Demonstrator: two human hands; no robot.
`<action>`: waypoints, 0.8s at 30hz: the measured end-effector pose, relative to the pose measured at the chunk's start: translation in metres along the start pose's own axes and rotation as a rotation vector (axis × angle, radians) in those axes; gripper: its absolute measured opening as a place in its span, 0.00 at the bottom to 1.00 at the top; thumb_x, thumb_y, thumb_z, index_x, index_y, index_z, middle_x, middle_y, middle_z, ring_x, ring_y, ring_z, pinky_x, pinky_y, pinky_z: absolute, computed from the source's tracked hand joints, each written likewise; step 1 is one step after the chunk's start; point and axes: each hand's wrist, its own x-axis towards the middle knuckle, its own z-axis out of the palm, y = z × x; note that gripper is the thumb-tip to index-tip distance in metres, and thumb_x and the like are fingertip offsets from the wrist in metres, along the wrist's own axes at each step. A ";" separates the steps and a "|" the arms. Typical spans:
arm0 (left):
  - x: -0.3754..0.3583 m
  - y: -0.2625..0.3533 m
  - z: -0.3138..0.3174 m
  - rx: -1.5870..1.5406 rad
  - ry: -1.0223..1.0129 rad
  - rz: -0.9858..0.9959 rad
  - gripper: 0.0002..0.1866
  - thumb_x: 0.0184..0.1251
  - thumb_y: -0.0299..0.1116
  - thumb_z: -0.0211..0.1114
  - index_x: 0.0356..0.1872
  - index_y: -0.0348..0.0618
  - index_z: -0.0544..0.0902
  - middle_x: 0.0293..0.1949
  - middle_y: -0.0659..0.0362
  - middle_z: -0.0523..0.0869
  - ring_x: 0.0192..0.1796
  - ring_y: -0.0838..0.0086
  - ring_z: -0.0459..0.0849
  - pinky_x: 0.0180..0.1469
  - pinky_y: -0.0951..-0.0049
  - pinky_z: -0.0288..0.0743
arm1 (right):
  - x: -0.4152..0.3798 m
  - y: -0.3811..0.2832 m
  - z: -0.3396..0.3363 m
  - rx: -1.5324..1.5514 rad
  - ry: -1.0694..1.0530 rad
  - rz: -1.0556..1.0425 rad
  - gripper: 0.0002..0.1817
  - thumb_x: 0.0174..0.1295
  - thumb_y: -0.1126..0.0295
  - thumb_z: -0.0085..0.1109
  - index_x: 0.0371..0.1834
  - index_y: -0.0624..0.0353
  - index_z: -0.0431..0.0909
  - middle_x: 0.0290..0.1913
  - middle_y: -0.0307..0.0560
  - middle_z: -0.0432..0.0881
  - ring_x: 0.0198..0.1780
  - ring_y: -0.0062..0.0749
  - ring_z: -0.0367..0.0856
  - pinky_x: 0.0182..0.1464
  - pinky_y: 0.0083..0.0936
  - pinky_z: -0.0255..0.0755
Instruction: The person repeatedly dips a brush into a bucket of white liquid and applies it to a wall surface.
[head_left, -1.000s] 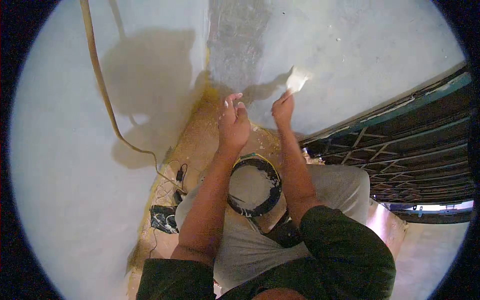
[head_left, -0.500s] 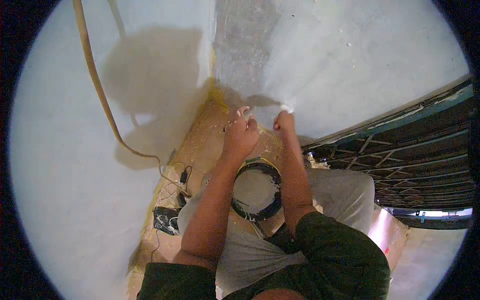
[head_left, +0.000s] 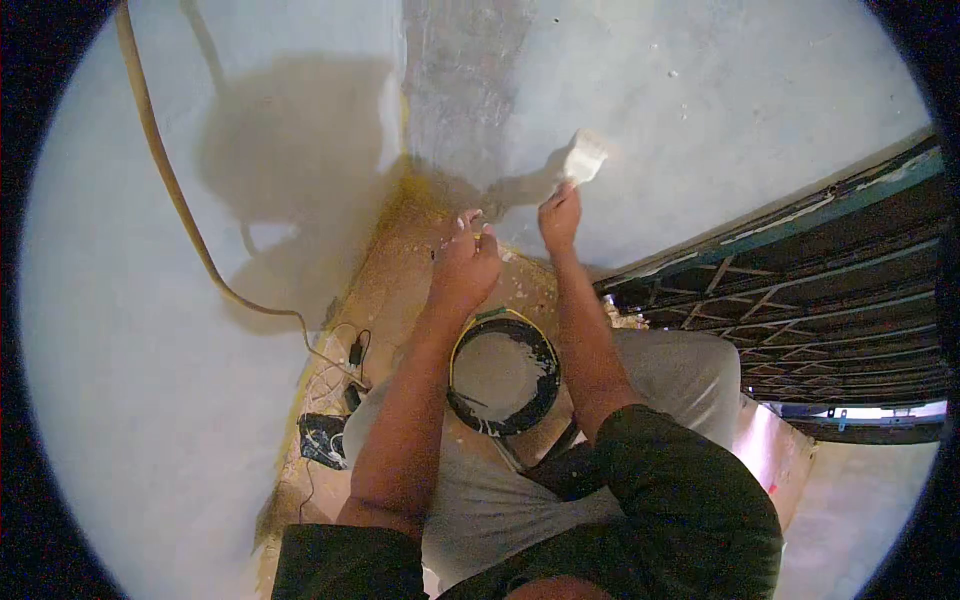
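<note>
My right hand [head_left: 560,217] is closed around the handle of a wide paintbrush [head_left: 585,157], whose head is coated in white. The brush is raised against the pale wall on the right, beside a bare grey strip of wall [head_left: 462,100]. My left hand [head_left: 468,268] is held near the foot of the corner, its fingers curled and white smears on the fingertips. Whether something small sits between those fingers I cannot make out. Below both hands, between my knees, stands a black bucket [head_left: 553,385] with a yellow rim, containing thick greyish-white paint [head_left: 500,375].
A tan hose or cable [head_left: 172,185] hangs down the left wall. Tangled wires and a black bag-like item [head_left: 322,440] lie on the spattered floor to my left. A dark folding metal gate [head_left: 800,290] runs along the right.
My right hand has moved up, and the brush now shows clearly higher on the right wall. My left hand keeps nearly the same pose. The view has shifted slightly.
</note>
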 end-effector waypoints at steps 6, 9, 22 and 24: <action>0.005 -0.019 0.010 0.038 0.084 0.147 0.19 0.67 0.38 0.50 0.55 0.39 0.68 0.43 0.38 0.80 0.47 0.44 0.79 0.51 0.52 0.70 | -0.103 0.100 0.044 0.017 -0.454 0.619 0.18 0.68 0.61 0.39 0.34 0.65 0.73 0.25 0.60 0.76 0.26 0.52 0.75 0.28 0.43 0.66; -0.002 -0.007 0.004 -0.017 0.058 0.228 0.19 0.69 0.38 0.48 0.57 0.40 0.68 0.44 0.38 0.79 0.48 0.44 0.78 0.51 0.53 0.70 | -0.102 0.130 0.046 0.330 -0.487 1.029 0.17 0.67 0.59 0.43 0.30 0.62 0.73 0.16 0.49 0.72 0.14 0.37 0.69 0.14 0.37 0.60; 0.008 -0.010 0.029 -0.217 -0.059 0.401 0.17 0.69 0.35 0.49 0.53 0.36 0.70 0.51 0.44 0.76 0.52 0.51 0.76 0.53 0.58 0.70 | 0.107 -0.237 -0.180 0.638 -0.153 0.366 0.19 0.66 0.60 0.36 0.25 0.63 0.68 0.09 0.41 0.64 0.08 0.24 0.57 0.10 0.24 0.49; 0.010 -0.012 0.029 -0.174 0.001 0.454 0.17 0.69 0.35 0.48 0.54 0.38 0.70 0.49 0.43 0.76 0.50 0.50 0.77 0.52 0.58 0.69 | 0.102 -0.253 -0.180 0.635 -0.133 0.318 0.20 0.67 0.59 0.35 0.26 0.64 0.69 0.09 0.42 0.65 0.08 0.24 0.59 0.10 0.24 0.50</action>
